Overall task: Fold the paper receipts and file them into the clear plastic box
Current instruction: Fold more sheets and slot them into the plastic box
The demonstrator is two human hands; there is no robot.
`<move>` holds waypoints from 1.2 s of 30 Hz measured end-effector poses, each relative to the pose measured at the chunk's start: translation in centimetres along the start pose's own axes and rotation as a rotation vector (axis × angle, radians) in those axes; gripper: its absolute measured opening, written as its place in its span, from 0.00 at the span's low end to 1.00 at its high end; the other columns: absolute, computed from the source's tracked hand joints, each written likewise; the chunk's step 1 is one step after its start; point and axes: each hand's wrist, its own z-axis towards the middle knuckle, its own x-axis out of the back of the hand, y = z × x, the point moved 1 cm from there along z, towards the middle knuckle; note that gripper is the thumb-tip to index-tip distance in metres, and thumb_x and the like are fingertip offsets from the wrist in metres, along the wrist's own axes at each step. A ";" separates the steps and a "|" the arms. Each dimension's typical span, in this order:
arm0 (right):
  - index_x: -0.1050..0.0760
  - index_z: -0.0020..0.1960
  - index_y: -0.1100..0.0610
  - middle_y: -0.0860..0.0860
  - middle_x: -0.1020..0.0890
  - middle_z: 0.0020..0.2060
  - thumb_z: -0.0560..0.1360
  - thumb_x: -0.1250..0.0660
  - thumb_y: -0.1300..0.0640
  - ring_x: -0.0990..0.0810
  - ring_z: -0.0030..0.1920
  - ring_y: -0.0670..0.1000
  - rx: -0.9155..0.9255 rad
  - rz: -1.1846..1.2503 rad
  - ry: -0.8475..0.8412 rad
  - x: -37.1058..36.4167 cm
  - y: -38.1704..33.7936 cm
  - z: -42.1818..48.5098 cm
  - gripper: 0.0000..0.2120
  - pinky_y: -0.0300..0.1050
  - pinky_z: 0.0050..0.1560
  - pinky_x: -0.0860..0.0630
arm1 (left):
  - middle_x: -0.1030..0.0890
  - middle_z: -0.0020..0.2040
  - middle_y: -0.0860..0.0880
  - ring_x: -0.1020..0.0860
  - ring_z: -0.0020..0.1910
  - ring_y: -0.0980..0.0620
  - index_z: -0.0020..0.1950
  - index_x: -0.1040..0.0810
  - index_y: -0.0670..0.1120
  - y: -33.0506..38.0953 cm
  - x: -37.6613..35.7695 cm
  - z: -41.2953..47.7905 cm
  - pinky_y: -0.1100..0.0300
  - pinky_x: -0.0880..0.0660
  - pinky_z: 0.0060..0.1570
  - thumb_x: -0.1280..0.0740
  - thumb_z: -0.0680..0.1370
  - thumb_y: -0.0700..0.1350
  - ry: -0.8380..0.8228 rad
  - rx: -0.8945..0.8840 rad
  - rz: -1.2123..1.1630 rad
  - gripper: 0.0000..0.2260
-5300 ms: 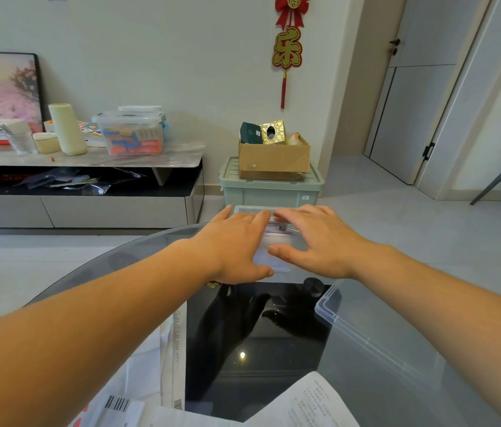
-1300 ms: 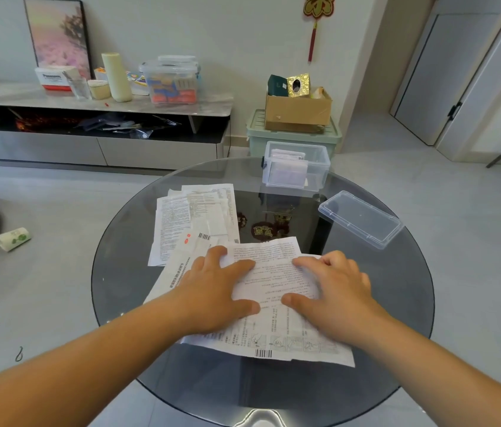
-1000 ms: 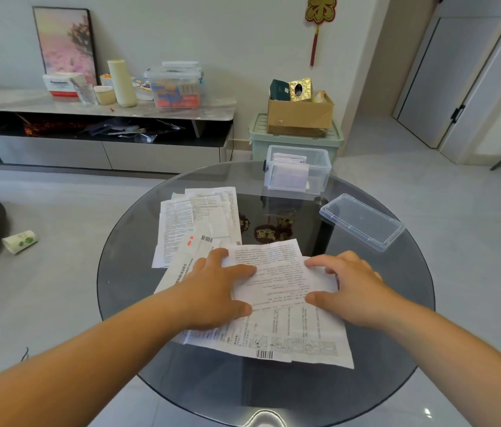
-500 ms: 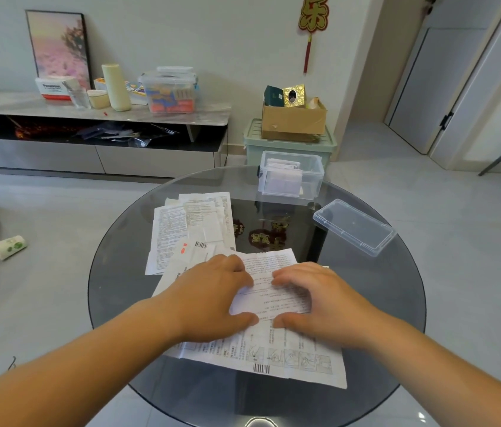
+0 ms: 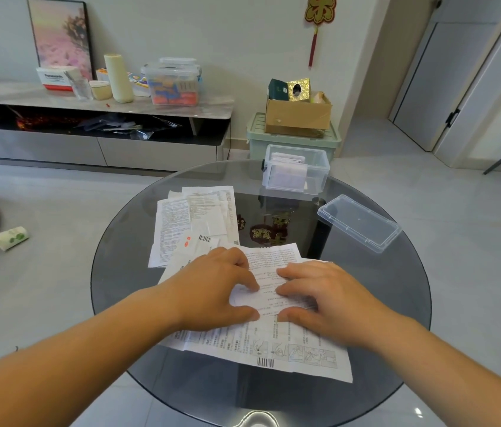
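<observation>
A large printed paper receipt [image 5: 273, 346] lies on the near part of the round glass table [image 5: 397, 303]. My left hand [image 5: 218, 288] and my right hand [image 5: 323, 300] sit close together on its middle. Both have curled fingers and pinch the sheet between thumb and fingertips. A pile of other receipts [image 5: 193, 217] lies just beyond my left hand. The clear plastic box [image 5: 296, 172] stands open at the table's far edge with folded papers upright inside. Its clear lid [image 5: 360, 221] lies to the right.
Behind the table a cardboard box [image 5: 298, 114] sits on a green storage bin [image 5: 255, 143]. A low cabinet [image 5: 98, 118] with containers runs along the left wall. A paper cup [image 5: 10, 238] lies on the floor at left. Doors stand at right.
My hands left the clear box and came down on the large receipt. In the last second they drew together at its middle, and their fingers curled on the paper.
</observation>
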 end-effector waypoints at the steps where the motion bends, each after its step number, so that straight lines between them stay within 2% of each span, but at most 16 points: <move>1: 0.25 0.68 0.41 0.39 0.31 0.73 0.77 0.41 0.33 0.35 0.73 0.43 0.015 -0.029 -0.006 0.0 -0.1 0.0 0.24 0.48 0.75 0.39 | 0.32 0.69 0.60 0.35 0.65 0.60 0.69 0.26 0.62 0.1 0.0 -0.1 0.59 0.35 0.69 0.35 0.76 0.66 0.001 -0.003 0.017 0.23; 2: 0.23 0.66 0.42 0.41 0.27 0.71 0.77 0.43 0.33 0.30 0.71 0.45 0.036 -0.074 -0.004 -0.1 -0.1 0.0 0.24 0.50 0.72 0.33 | 0.32 0.69 0.60 0.34 0.66 0.59 0.69 0.26 0.61 0.2 0.1 -0.1 0.59 0.34 0.69 0.35 0.76 0.66 0.002 -0.007 0.033 0.23; 4: 0.18 0.58 0.45 0.45 0.19 0.63 0.79 0.48 0.36 0.20 0.60 0.49 0.104 -0.183 0.053 -0.4 -0.1 0.1 0.24 0.52 0.56 0.19 | 0.32 0.70 0.59 0.34 0.66 0.58 0.70 0.26 0.60 0.5 0.1 -0.2 0.58 0.34 0.69 0.36 0.77 0.66 0.002 -0.012 0.063 0.23; 5: 0.16 0.55 0.46 0.47 0.17 0.59 0.79 0.49 0.37 0.17 0.56 0.50 0.115 -0.214 0.083 -0.6 -0.1 0.1 0.25 0.50 0.48 0.17 | 0.32 0.70 0.59 0.34 0.66 0.58 0.70 0.26 0.60 0.5 0.1 -0.3 0.58 0.34 0.69 0.37 0.77 0.66 0.003 -0.013 0.071 0.24; 7: 0.16 0.53 0.47 0.47 0.16 0.56 0.80 0.49 0.38 0.16 0.53 0.50 0.114 -0.226 0.112 -0.8 0.0 -0.1 0.25 0.48 0.42 0.16 | 0.32 0.70 0.59 0.34 0.66 0.58 0.70 0.26 0.60 0.6 0.1 -0.3 0.58 0.34 0.69 0.37 0.76 0.67 0.000 -0.006 0.051 0.25; 11: 0.16 0.55 0.45 0.46 0.16 0.58 0.83 0.54 0.38 0.17 0.58 0.50 0.140 -0.209 0.193 -1.1 0.0 -0.4 0.27 0.48 0.48 0.16 | 0.32 0.69 0.61 0.34 0.66 0.60 0.69 0.25 0.60 0.4 0.2 -0.5 0.59 0.34 0.68 0.36 0.74 0.70 -0.008 0.003 -0.008 0.27; 14: 0.16 0.52 0.45 0.44 0.16 0.56 0.84 0.56 0.39 0.17 0.57 0.47 0.117 -0.170 0.249 -0.9 -0.2 -0.3 0.29 0.46 0.49 0.17 | 0.30 0.68 0.62 0.33 0.65 0.61 0.65 0.22 0.60 0.3 0.1 -0.5 0.61 0.33 0.67 0.36 0.75 0.68 0.033 0.013 -0.033 0.21; 16: 0.17 0.51 0.45 0.43 0.15 0.55 0.83 0.52 0.41 0.17 0.56 0.46 0.096 -0.138 0.244 -0.7 -0.3 -0.3 0.25 0.45 0.50 0.17 | 0.27 0.67 0.62 0.31 0.63 0.61 0.61 0.20 0.60 0.2 0.2 -0.5 0.65 0.33 0.64 0.36 0.79 0.63 0.075 0.012 -0.049 0.15; 18: 0.19 0.57 0.46 0.42 0.16 0.55 0.82 0.48 0.40 0.18 0.55 0.45 0.058 -0.063 0.204 -0.4 -0.3 -0.2 0.21 0.43 0.52 0.19 | 0.24 0.64 0.61 0.28 0.61 0.61 0.59 0.19 0.58 0.0 0.3 -0.5 0.67 0.32 0.61 0.37 0.80 0.59 0.101 0.019 -0.081 0.12; 20: 0.23 0.62 0.45 0.39 0.19 0.56 0.81 0.44 0.39 0.22 0.55 0.43 -0.029 0.060 0.149 -0.1 0.1 -0.3 0.18 0.40 0.54 0.23 | 0.21 0.60 0.61 0.25 0.58 0.61 0.58 0.18 0.57 -0.3 0.3 -0.6 0.65 0.28 0.60 0.37 0.81 0.58 0.110 0.034 -0.134 0.12; 22: 0.22 0.62 0.43 0.37 0.21 0.55 0.80 0.39 0.40 0.23 0.55 0.42 -0.099 0.201 0.155 0.0 0.5 -0.4 0.15 0.39 0.55 0.25 | 0.20 0.56 0.60 0.24 0.54 0.60 0.57 0.18 0.57 -0.7 0.2 -0.8 0.62 0.25 0.57 0.37 0.81 0.57 0.111 0.056 -0.209 0.11; 25: 0.20 0.57 0.41 0.38 0.21 0.50 0.77 0.33 0.42 0.23 0.52 0.41 -0.180 0.350 0.194 -0.1 0.7 -0.4 0.10 0.39 0.52 0.24 | 0.19 0.52 0.60 0.23 0.51 0.60 0.56 0.19 0.56 -1.1 0.0 -1.0 0.60 0.23 0.54 0.38 0.81 0.58 0.122 0.087 -0.285 0.12; 29: 0.20 0.49 0.42 0.40 0.20 0.45 0.76 0.30 0.45 0.21 0.46 0.41 -0.293 0.508 0.236 -0.3 0.9 0.2 0.03 0.40 0.45 0.24 | 0.21 0.48 0.60 0.23 0.47 0.58 0.50 0.22 0.58 -1.1 -0.6 -0.6 0.58 0.22 0.50 0.37 0.79 0.62 0.198 0.146 -0.255 0.11; 32: 0.22 0.48 0.43 0.41 0.19 0.41 0.75 0.29 0.45 0.20 0.41 0.39 -0.379 0.607 0.280 -0.3 0.8 1.1 0.04 0.37 0.39 0.27 | 0.22 0.45 0.58 0.24 0.44 0.58 0.48 0.26 0.58 -0.6 -1.0 0.3 0.55 0.23 0.48 0.36 0.76 0.66 0.273 0.218 -0.217 0.13; 34: 0.25 0.50 0.42 0.40 0.19 0.41 0.75 0.29 0.43 0.21 0.43 0.40 -0.438 0.595 0.281 -0.5 0.8 1.6 0.08 0.41 0.44 0.24 | 0.21 0.46 0.58 0.24 0.44 0.57 0.50 0.29 0.59 -0.3 -1.3 0.9 0.55 0.22 0.48 0.35 0.74 0.69 0.290 0.283 -0.225 0.16; 36: 0.29 0.57 0.40 0.36 0.22 0.47 0.74 0.30 0.38 0.25 0.52 0.43 -0.491 0.433 0.246 -0.6 0.8 2.0 0.16 0.47 0.58 0.28 | 0.22 0.50 0.59 0.23 0.47 0.56 0.54 0.34 0.62 0.0 -1.6 1.4 0.54 0.21 0.50 0.32 0.71 0.70 0.280 0.361 -0.232 0.20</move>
